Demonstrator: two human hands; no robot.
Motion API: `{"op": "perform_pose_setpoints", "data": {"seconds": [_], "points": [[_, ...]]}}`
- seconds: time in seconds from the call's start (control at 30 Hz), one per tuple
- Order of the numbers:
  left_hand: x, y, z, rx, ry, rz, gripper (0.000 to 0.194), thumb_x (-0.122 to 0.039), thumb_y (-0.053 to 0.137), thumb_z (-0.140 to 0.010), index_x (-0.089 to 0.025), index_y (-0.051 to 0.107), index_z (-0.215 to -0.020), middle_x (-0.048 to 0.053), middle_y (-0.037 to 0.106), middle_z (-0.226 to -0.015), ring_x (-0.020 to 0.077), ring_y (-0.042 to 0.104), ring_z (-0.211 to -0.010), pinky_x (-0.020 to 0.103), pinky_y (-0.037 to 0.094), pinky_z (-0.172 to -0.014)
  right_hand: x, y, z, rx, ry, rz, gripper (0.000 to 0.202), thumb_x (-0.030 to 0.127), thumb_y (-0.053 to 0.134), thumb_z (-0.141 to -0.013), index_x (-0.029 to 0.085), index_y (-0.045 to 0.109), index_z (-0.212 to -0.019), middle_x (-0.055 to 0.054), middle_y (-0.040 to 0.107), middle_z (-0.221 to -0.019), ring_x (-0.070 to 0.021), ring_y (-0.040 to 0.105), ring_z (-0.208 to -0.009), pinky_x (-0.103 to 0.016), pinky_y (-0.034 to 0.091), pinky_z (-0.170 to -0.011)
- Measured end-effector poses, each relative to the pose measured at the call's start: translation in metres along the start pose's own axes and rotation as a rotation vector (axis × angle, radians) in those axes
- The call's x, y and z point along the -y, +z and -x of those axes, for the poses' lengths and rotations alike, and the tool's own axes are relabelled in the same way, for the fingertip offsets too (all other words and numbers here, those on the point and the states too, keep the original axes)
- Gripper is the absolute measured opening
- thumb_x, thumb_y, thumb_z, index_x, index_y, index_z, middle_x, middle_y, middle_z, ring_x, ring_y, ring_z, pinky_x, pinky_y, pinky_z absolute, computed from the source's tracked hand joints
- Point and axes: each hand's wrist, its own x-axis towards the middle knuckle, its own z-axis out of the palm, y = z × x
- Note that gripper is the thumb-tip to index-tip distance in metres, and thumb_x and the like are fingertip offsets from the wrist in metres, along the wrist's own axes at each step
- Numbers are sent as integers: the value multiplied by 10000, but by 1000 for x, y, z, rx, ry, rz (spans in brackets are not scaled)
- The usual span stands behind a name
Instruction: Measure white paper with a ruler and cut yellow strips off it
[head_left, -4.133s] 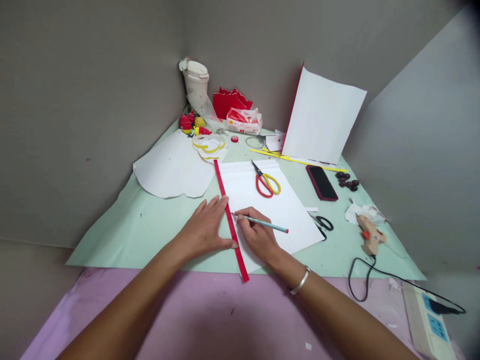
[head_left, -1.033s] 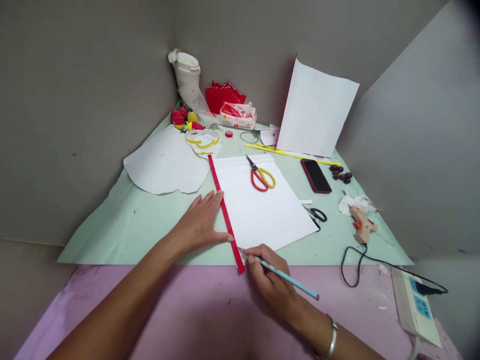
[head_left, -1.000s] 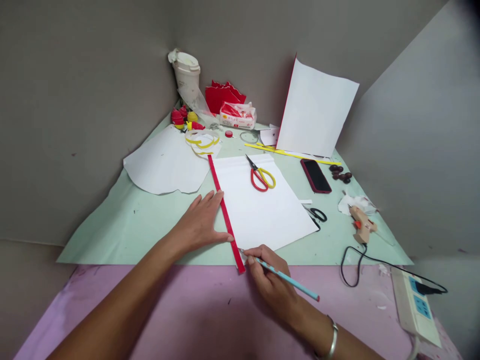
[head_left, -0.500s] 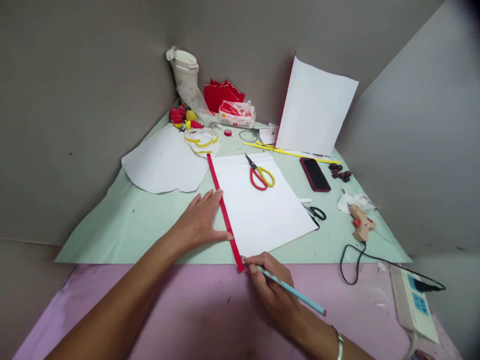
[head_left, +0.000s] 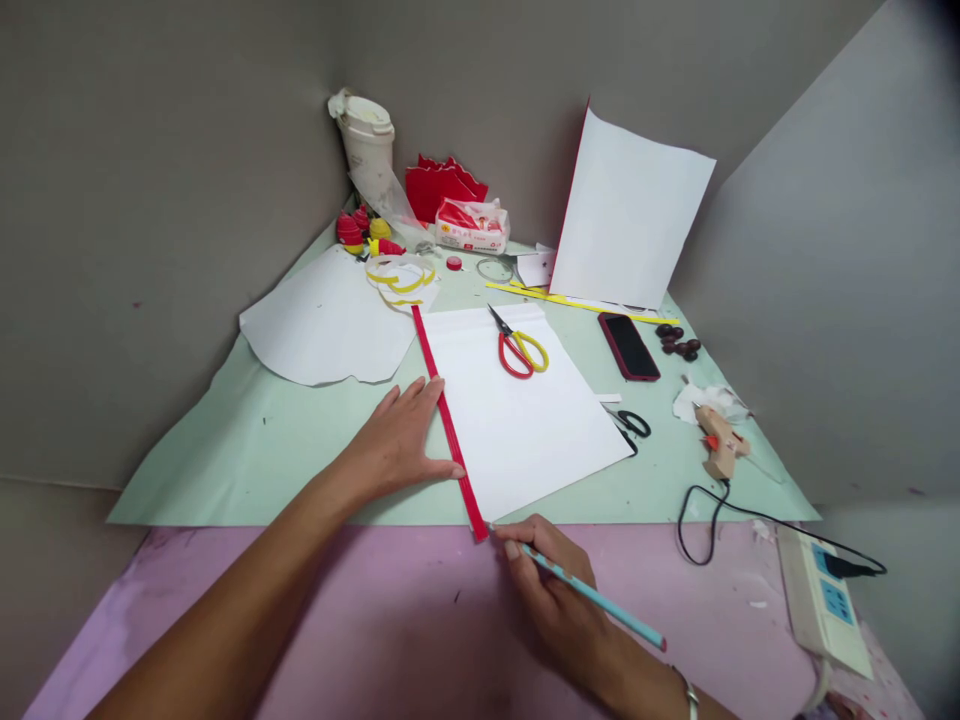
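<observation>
Spread wide, the left hand (head_left: 397, 440) rests its thumb and fingertips on the red strip (head_left: 451, 440), while the right hand (head_left: 559, 590) grips a pale blue pencil (head_left: 600, 600) – its tip beside the strip's near end. That strip lies along the left edge of the white sheet (head_left: 525, 430), at the middle of the green cover (head_left: 300, 450). On the sheet's far part lie red-and-yellow scissors (head_left: 517, 350), blades partly open; black-handled scissors (head_left: 634, 424) sit at its right edge. Left of the strip is a rounded paper (head_left: 322, 320), with yellow-edged loops (head_left: 401, 280) at its far right. To the right are a phone (head_left: 630, 347) and, nearer, a glue gun (head_left: 721, 440). Farther off stand a white tub (head_left: 367, 140) on the left and a large white panel (head_left: 630, 210) on the right – a tissue pack (head_left: 472, 228) between them.
</observation>
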Motion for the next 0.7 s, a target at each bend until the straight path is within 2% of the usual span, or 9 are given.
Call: {"op": "perform_pose_setpoints", "data": {"seconds": [0.17,0.33,0.43,0.53,0.6,0.7], "points": [[0,-1,0,18,-7,-21,1153,-671,709,-660,-144,206,-1553,184,266,-1619,333,193,-1507,505,159,-1221,-3,-3,8,-2,-3,-1,217,195,477,-952,219,692,-935,-13,663,-743,-171,630,-678,-271,470,-623],[1,-1,2,3,-6,-3,1142,-657,727,-655,-171,215,-1552,172,263,-1622,347,192,-1505,529,161,-1218,6,-35,13,-80,-124,-103,207,181,465,-967,250,657,-1002,-11,623,-723,-176,612,-637,-275,480,-572],[3,1,2,-12,0,6,1126,-618,752,-650,-200,220,-1550,166,280,-1617,346,189,-1505,536,172,-1214,7,-46,5,-104,-231,-18,241,155,447,-961,265,617,-1091,-36,660,-782,-201,636,-686,-302,513,-601],[4,2,3,-29,-2,28,1114,-625,756,-649,-197,244,-1541,175,300,-1607,358,196,-1502,560,174,-1209,1,-34,-7,-20,-424,169,267,171,565,-892,261,574,-1143,-80,714,-1003,-257,666,-898,-384,554,-764],[4,0,3,-53,-5,50,1076,-631,741,-669,-195,270,-1533,169,318,-1602,360,222,-1495,557,179,-1211,-3,-16,-15,-21,-443,249,280,211,637,-862,234,572,-1133,-112,707,-1091,-289,653,-998,-441,545,-858],[2,-5,5,-115,-54,116,899,-587,684,-751,-223,349,-1502,119,389,-1577,345,332,-1456,511,260,-1196,-10,10,-22,-66,-562,303,209,132,593,-874,203,592,-1071,-115,734,-999,-272,682,-943,-413,558,-830]]}}
